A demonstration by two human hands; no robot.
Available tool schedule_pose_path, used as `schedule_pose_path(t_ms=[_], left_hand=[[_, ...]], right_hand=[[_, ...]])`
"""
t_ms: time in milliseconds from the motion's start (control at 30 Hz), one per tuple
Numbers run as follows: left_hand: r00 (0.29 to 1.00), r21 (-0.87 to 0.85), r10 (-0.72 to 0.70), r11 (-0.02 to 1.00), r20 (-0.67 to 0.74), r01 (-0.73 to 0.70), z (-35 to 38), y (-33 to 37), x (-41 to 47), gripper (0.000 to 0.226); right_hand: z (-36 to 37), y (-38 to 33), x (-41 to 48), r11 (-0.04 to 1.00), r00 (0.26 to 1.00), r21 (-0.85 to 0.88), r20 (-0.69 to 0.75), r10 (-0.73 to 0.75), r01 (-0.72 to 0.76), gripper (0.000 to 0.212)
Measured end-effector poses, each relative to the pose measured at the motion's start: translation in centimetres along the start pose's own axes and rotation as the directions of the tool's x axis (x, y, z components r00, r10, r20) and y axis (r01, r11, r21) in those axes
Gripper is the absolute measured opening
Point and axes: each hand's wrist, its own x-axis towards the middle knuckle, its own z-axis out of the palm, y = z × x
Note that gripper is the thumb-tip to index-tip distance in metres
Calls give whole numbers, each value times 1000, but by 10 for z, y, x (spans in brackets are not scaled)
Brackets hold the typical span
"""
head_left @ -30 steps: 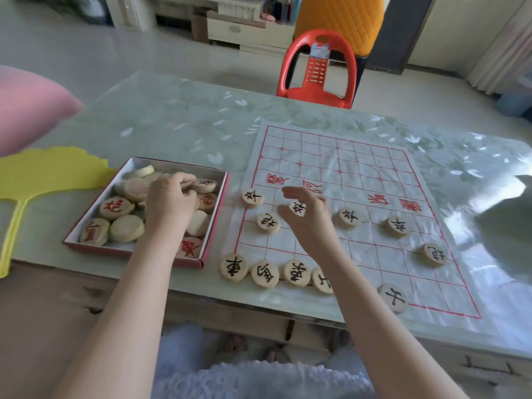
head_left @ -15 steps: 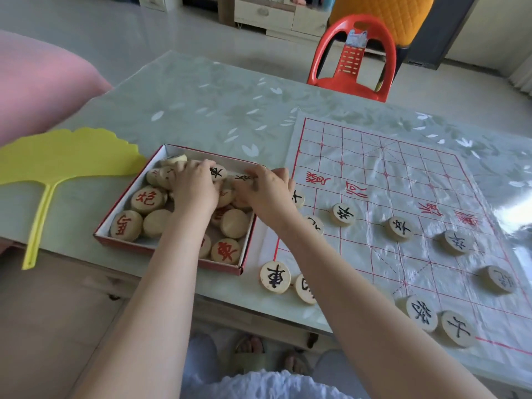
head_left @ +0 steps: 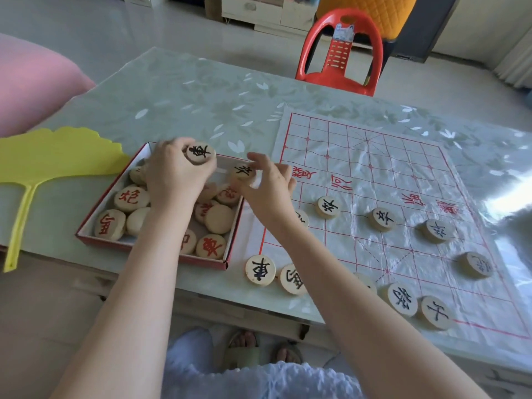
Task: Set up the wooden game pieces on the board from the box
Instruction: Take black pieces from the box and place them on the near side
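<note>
A home living room; red plastic chair [head_left: 341,57], pink cushion [head_left: 31,84], tiled floor [head_left: 86,30].

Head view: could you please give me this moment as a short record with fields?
left hand: holds black piece above box
right hand: pinches second black piece near box's far right corner
box contents: red pieces, blank-faced pieces
board: placed pieces, black-marked, on near half
left of box: fan
</note>
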Motion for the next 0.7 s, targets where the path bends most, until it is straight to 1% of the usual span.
schedule_pose_path(t_ms=[67,133,233,333,467,533,600,700], left_hand=[[999,-60,26,998,35,-24,-7,20,-13,42],[989,-114,91,991,120,-77,-7,43,-35,41],[943,-161,167,979,287,-124,6,71,-65,40],[895,-178,207,973,395,-147,21,97,-87,39],[851,-220,279,955,444,-198,39,133,-117,40],[814,-226,318,946,486,-234,49,149,-131,39],[772,-215,345,938,534,-271,58,162,-143,40],[736,-220,370,929,567,-298,71,178,-152,40]], right_hand=[[-22,8,-12,996,999,89,-44,25,-21,54],[-45,19,-24,991,994,130,-97,56,-43,53],[-80,37,-44,984,986,161,-137,93,-70,53],[-117,63,-64,976,973,181,-175,152,-120,53],[-163,101,-95,954,932,215,-255,260,-207,51],[-181,119,-109,943,908,236,-292,299,-234,50],[-194,134,-117,937,889,244,-327,322,-250,51],[-207,150,-118,934,869,245,-362,338,-261,51]])
